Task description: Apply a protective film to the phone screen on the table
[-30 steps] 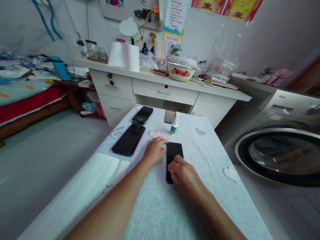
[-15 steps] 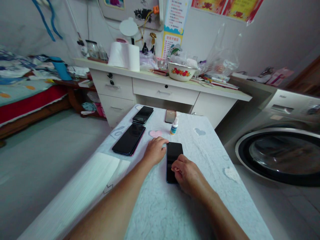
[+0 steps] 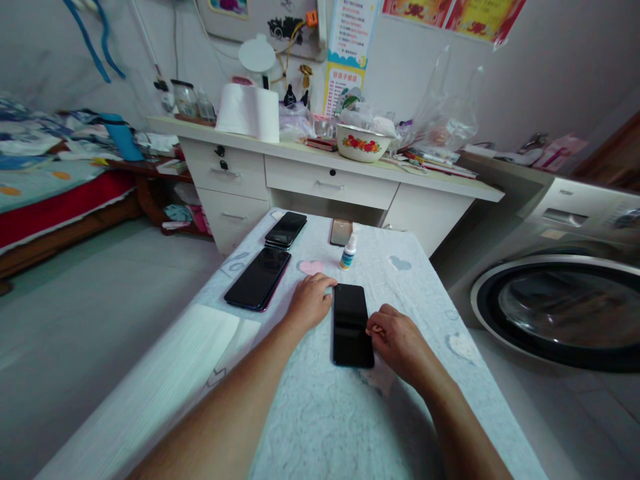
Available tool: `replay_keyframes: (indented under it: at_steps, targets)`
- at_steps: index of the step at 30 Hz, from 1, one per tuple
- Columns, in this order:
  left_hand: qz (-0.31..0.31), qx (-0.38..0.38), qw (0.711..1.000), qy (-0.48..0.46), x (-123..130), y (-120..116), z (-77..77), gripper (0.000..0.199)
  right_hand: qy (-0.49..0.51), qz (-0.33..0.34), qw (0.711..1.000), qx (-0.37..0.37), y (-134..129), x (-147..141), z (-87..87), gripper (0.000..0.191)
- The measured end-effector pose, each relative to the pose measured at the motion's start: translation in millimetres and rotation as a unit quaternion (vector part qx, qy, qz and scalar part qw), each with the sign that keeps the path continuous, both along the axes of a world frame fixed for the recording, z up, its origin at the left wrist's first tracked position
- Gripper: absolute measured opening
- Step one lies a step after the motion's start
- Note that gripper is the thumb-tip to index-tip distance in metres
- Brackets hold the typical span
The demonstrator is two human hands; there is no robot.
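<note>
A black smartphone [image 3: 353,325] lies face up on the cloth-covered table, its long side pointing away from me. My left hand [image 3: 313,299] rests on the cloth at its left, fingers stretched out, the fingertips touching the upper left corner. My right hand [image 3: 395,335] is closed at the phone's right edge. Its fingers are curled together, and whatever is inside them is hidden. Beyond the phone stands a small white spray bottle [image 3: 349,252] with a blue and yellow label. To the left lie a large dark phone [image 3: 259,279] on another one and a stack of phones [image 3: 286,229].
A phone or case with a pale back [image 3: 341,232] lies near the table's far edge. Behind is a white desk [image 3: 333,175] bearing a paper roll [image 3: 250,112] and a flowered bowl [image 3: 363,143]. A washing machine [image 3: 555,230] stands at right, a bed [image 3: 60,200] at left.
My right hand has slid right, from over the phone's screen to its right edge, uncovering the glass. My left hand stays at the upper left corner.
</note>
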State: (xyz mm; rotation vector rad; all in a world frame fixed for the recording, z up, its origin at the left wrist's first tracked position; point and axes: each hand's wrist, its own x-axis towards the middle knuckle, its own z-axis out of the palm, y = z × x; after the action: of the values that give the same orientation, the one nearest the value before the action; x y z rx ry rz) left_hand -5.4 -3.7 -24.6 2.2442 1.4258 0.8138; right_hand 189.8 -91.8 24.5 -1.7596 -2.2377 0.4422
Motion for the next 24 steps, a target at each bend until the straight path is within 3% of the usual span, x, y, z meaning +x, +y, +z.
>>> replay_keyframes:
  at_steps: [9,24]
  targets:
    - [0.002,0.000,1.000,0.003,0,0,-1.6,0.034,0.015,0.013,1.000,0.002,-3,-11,-1.4,0.019]
    - [0.006,0.000,1.000,0.000,1,0,0.1,0.035,0.059,0.117,0.991,0.031,-14,-41,-9.8,0.018]
